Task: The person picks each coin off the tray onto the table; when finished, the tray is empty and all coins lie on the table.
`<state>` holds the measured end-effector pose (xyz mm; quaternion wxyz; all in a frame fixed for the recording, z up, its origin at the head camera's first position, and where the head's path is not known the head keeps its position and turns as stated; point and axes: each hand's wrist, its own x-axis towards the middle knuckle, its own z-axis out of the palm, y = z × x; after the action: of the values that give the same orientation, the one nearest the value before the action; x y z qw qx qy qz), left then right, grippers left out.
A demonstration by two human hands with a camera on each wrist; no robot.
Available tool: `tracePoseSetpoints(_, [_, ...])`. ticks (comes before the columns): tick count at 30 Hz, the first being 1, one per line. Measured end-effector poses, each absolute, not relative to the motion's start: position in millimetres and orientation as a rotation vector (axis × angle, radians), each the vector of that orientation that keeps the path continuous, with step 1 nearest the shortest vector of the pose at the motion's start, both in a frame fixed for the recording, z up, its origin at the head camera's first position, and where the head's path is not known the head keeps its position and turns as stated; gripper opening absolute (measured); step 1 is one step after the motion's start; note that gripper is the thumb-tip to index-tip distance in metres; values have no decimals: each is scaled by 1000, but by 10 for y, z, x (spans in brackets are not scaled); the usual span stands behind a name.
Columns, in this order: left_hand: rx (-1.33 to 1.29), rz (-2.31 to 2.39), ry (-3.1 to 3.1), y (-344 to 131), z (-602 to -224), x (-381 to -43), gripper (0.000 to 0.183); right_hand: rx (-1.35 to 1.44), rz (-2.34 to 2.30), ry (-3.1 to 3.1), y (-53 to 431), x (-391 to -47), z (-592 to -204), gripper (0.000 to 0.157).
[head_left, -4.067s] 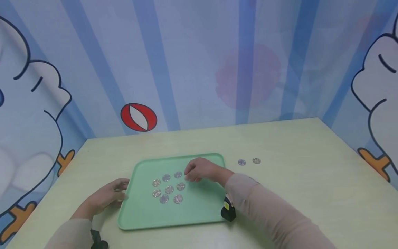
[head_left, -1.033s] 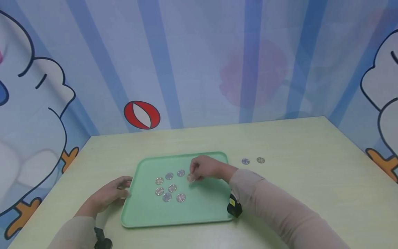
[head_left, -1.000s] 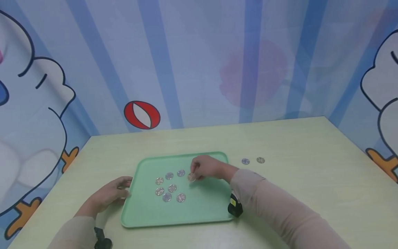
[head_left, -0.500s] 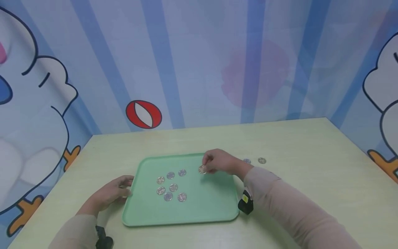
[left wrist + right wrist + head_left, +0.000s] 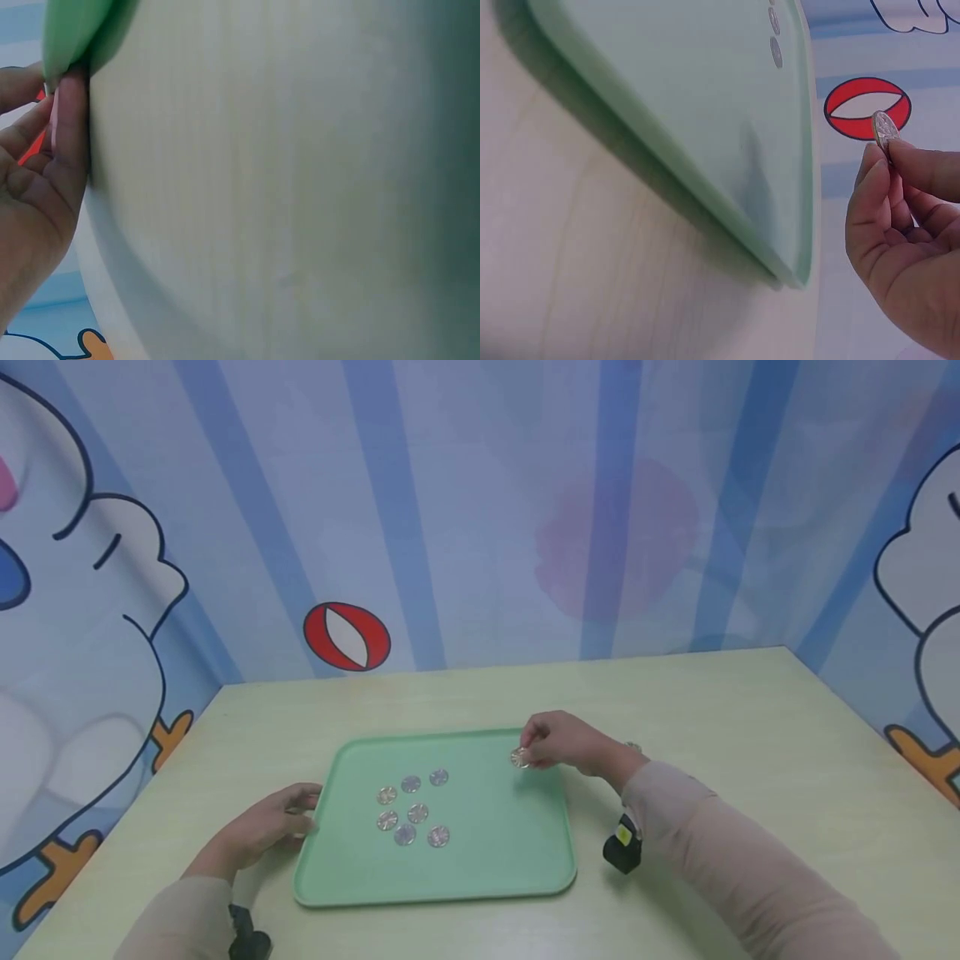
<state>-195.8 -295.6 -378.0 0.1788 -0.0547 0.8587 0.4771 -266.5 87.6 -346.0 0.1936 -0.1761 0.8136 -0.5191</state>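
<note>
Head view first, taking the middle of the smooth, pale green, round-cornered tray (image 5: pixel 502 852) as the clock's centre: the right hand (image 5: pixel 564 742) is at two o'clock, its thumb and fingertips pinching a thin, round, silvery metal coin (image 5: pixel 519 758) above the tray, with a shadow below. At nine o'clock the left hand (image 5: pixel 266 820) grasps nothing; its loosely extended fingers touch the tray's rim. Seven loose coins (image 5: pixel 417 813) lie flat, apart from one another, from the middle toward ten o'clock. Another coin (image 5: pixel 633 746) rests on the pale yellow, wood-grained surface (image 5: pixel 720 710) between two and three o'clock, mostly hidden behind the right wrist.

The step looks like carrying one coin by its edge. To do it well, I would pinch firmly but near the rim, as the right wrist view shows, lift clear of the tray's raised edge, and lower the coin flat before releasing. Light pressure from the left hand should stop the tray sliding and unsettling the seven.

No brand or label is readable. The coins' relief is too small to read, and the small yellow patch (image 5: pixel 622 835) on the right wrist's black device (image 5: pixel 624 853) shows no legible writing.
</note>
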Motion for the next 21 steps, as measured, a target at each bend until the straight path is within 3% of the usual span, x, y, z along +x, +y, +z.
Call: tracePoseSetpoints(21, [-188,1327,2422,-2964,-3792,-1972,61,-448,-1481,2320,1375,-2713,-3538,13])
